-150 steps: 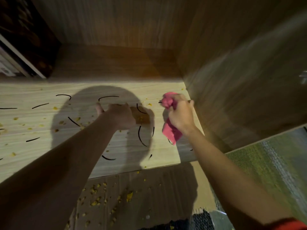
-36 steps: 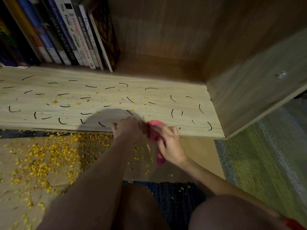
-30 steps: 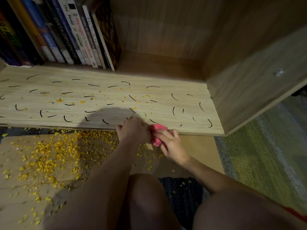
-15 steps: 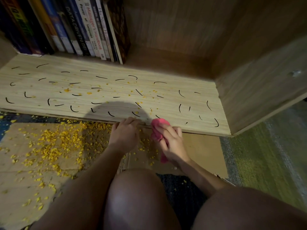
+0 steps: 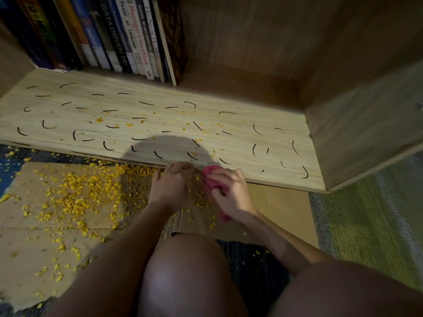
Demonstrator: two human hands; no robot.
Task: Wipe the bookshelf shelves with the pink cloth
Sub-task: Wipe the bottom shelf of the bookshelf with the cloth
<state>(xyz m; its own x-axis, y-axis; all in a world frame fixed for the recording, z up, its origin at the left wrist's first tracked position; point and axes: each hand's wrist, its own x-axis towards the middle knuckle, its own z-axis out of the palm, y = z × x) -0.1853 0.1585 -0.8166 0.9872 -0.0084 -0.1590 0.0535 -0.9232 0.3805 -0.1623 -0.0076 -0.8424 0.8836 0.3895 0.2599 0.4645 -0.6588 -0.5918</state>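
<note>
Gripping the crumpled pink cloth in the curled right hand at the front lip of the pale wooden bookshelf shelf, likely to drag scattered yellow crumbs off. Cupping the left hand loosely alongside, seemingly empty, perhaps to catch them.

Far left of the shelf, row of upright books, spines facing out.
- Black spine: "DATA DRIVEN DE…" in white capitals, the rest cut off lower down.
- White spine just right of it: "Power of Language", small dark letters.
- Next white spine: "Manager's Handbook" in red; small print below it too blurred to read.
- Grey spine further right: script title, "…Needs…" legible, the rest uncertain.
- Remaining spines: unreadable.
</note>
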